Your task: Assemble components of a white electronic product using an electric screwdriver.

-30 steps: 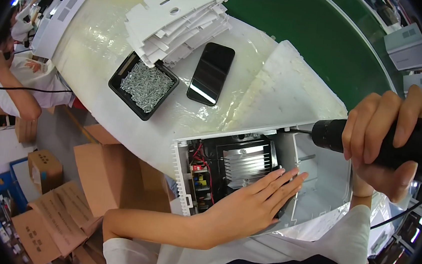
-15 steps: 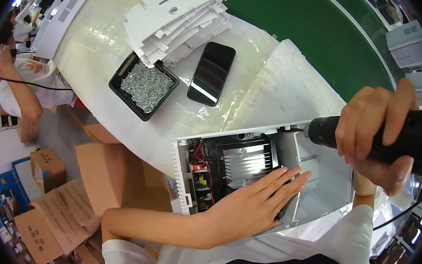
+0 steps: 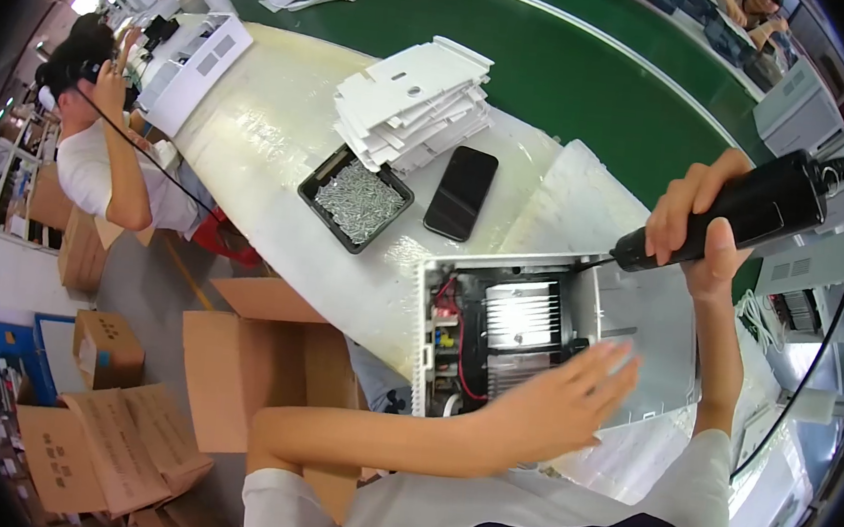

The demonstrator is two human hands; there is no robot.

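Observation:
My right hand (image 3: 699, 213) is wrapped round a black corded electric screwdriver (image 3: 747, 220), held slantwise. Its thin bit points down to the left and reaches the far wall of a white plastic housing (image 3: 652, 334); whether the tip meets a screw is too small to tell. Inside the housing sit a silver finned heat sink (image 3: 521, 314), a red wire and small circuit parts. My left hand (image 3: 571, 397) is stretched flat with nothing in it, over the housing's near side, hiding part of the interior. I cannot tell whether it touches.
Beyond the housing are a black tray of screws (image 3: 357, 203), a stack of white plastic panels (image 3: 416, 102) and a black phone (image 3: 461, 194). An open cardboard box (image 3: 231, 377) stands at the table's left edge. Another person (image 3: 110, 161) sits far left. The screwdriver's cord (image 3: 827, 334) hangs at right.
The view has shifted, so the table things appear lower and farther right. The screwdriver is now tilted more steeply. My left hand has shifted toward the housing's near edge, uncovering more of the heat sink.

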